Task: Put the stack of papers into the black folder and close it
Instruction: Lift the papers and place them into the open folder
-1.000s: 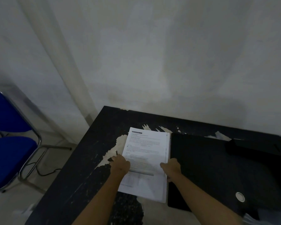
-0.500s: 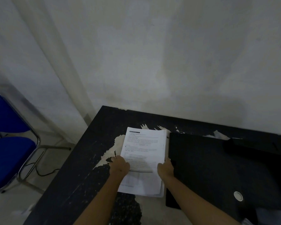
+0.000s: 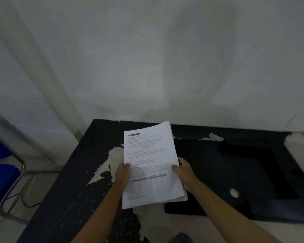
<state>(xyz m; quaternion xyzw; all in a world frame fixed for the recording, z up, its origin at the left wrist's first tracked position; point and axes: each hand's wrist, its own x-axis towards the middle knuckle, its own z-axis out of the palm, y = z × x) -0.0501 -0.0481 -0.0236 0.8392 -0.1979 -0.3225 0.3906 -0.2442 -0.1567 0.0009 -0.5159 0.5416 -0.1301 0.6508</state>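
Observation:
A thick stack of white printed papers (image 3: 149, 155) is lifted off the table, its far end tilted up. My left hand (image 3: 121, 175) grips its left edge with the thumb on top. My right hand (image 3: 183, 171) grips its right edge the same way. The black folder (image 3: 235, 172) lies open and flat on the table just right of the stack, with a round silver snap (image 3: 234, 192) near its front right and a dark flap at the back.
The black table (image 3: 81, 172) has a worn top with pale peeled patches, and stands against a white wall. A blue chair with a chrome frame (image 3: 2, 172) stands on the floor at the left, with a cable below it.
The stack lay flat on the table with both hands on its edges. Now both hands have raised it and tilted its far end up, toward the folder.

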